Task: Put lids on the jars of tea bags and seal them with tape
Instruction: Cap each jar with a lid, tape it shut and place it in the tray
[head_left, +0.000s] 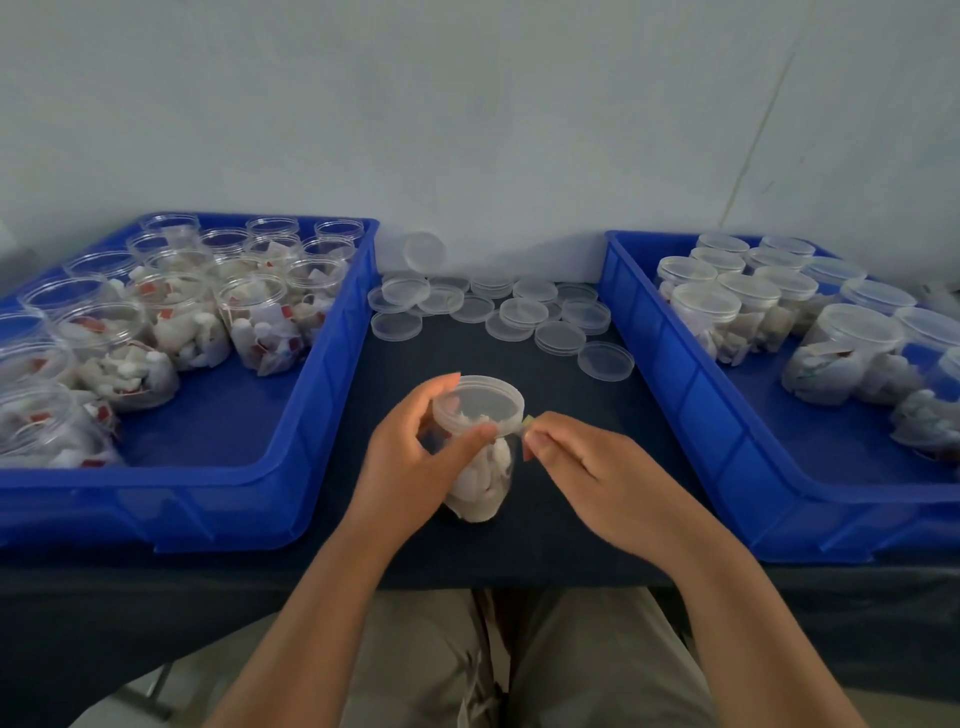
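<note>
Blue trays (332, 332), clear jars (260, 322), red-tagged white tea bags (270, 338), dark table (467, 353).

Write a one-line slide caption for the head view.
Left hand grips a lidded jar of tea bags while the right hand pinches a tape end at its lid, loose lids behind.

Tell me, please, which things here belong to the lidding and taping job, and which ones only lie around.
Belong to the job: jar held by the left hand; its lid; tape piece pinched by the right hand; loose lids; open jars; lidded jars.

Only around: left blue bin; right blue bin; dark table; wall.
</note>
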